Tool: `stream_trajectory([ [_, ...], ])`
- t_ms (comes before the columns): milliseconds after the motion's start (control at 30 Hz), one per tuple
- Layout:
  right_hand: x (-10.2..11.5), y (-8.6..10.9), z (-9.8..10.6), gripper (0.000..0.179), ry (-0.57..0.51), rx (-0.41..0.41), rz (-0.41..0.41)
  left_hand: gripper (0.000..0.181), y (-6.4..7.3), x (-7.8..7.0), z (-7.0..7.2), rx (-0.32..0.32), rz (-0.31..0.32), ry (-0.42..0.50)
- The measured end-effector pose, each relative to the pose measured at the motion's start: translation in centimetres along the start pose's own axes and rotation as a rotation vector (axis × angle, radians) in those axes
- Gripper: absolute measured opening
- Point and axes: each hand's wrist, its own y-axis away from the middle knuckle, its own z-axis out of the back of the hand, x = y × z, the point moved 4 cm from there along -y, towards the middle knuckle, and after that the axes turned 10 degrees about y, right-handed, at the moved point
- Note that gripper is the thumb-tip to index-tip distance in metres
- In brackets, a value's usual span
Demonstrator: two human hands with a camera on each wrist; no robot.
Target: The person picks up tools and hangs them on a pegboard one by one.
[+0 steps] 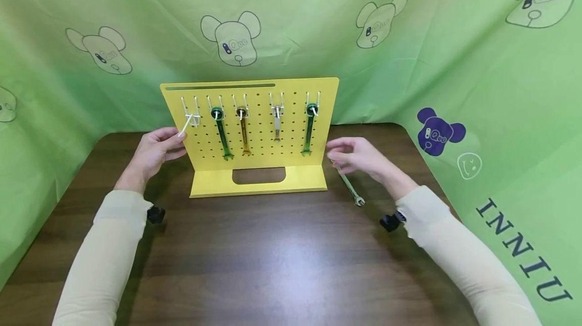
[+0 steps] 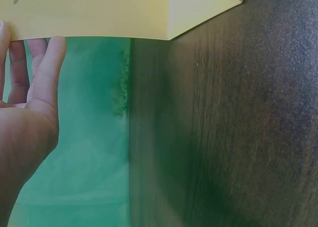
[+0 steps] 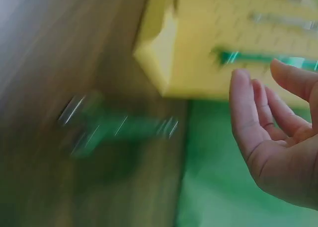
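Observation:
A yellow pegboard (image 1: 250, 141) stands upright on the table, bent into a foot at its base. My left hand (image 1: 156, 150) grips its left edge, the thumb in front and other fingers behind. Close to that thumb sits a bare white hook (image 1: 192, 120). On other hooks hang a green wrench (image 1: 222, 134), a gold-brown wrench (image 1: 244, 134), a short silver wrench (image 1: 277, 124) and another green wrench (image 1: 309, 131). Beside the right edge hovers my right hand (image 1: 356, 154), fingers loosely bent, holding nothing. A shiny wrench (image 1: 349, 186) lies on the table below it, blurred in the right wrist view.
Dark wood table (image 1: 254, 245) extends in front of the board. Green printed fabric (image 1: 300, 22) hangs behind and along both sides. A black wrist camera (image 1: 156, 214) is strapped at the left cuff, another wrist camera (image 1: 392, 221) at the right.

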Motion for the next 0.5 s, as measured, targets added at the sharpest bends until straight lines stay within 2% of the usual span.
stream_trajectory([
  [133, -4.6, 1.1, 2.0, 0.064, 0.057, 0.017, -0.085, 0.01, -0.1, 0.0, 0.0, 0.004, 0.002, 0.005],
  [267, -7.9, 1.8, 2.7, 0.072, 0.097, 0.041, -0.18, 0.01, -0.2, 0.0, -0.2, 0.002, 0.006, -0.016],
  [367, -8.9, 1.8, 2.8, 0.075, 0.128, 0.035, -0.233, 0.009, -0.2, -0.1, -0.2, -0.004, 0.009, -0.029],
  [500, -8.8, 1.2, 2.5, 0.075, 0.202, 0.026, -0.236, 0.009, 0.0, -0.1, 0.1, -0.025, 0.018, -0.027],
])
